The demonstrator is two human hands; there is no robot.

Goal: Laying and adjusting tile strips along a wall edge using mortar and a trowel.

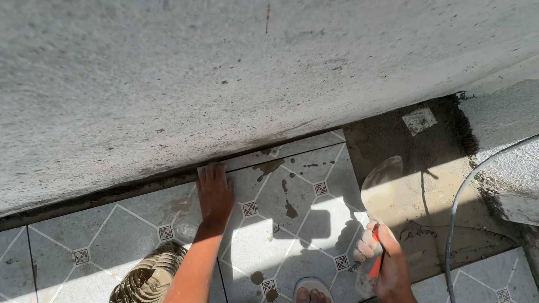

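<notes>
1. At the far left, laid floor tiles (73, 241) run under the foot of a rough grey wall (224, 73), with a dark gap along the joint between them
2. A lump of ridged wet mortar (147, 278) sits on the tiles at the bottom edge, just left of the left forearm; its lower part is cut off by the frame
3. The left hand (213, 193) lies flat and open, palm down, fingers straight and together, pointing at the wall; it grips nothing and presses on the near-left corner of a patterned tile (292, 219)
4. That tile lies with its far edge close under the wall and has brown mortar splashes across its face
5. Toes in a pale sandal (312, 290) show at the bottom edge, mostly cut off
6. The right hand (387, 264) is closed in a fist round the red handle of a trowel (379, 185); the blade points up and away, over the tile's right edge and the bare mortar bed (438, 185)
7. The mortar bed is the open room to the right, bounded by a concrete block (505, 140)
8. A thin grey cable (466, 196) curves over the bed; both its ends leave the frame
9. More tile (494, 280) shows at the bottom right, partly cut off
</notes>
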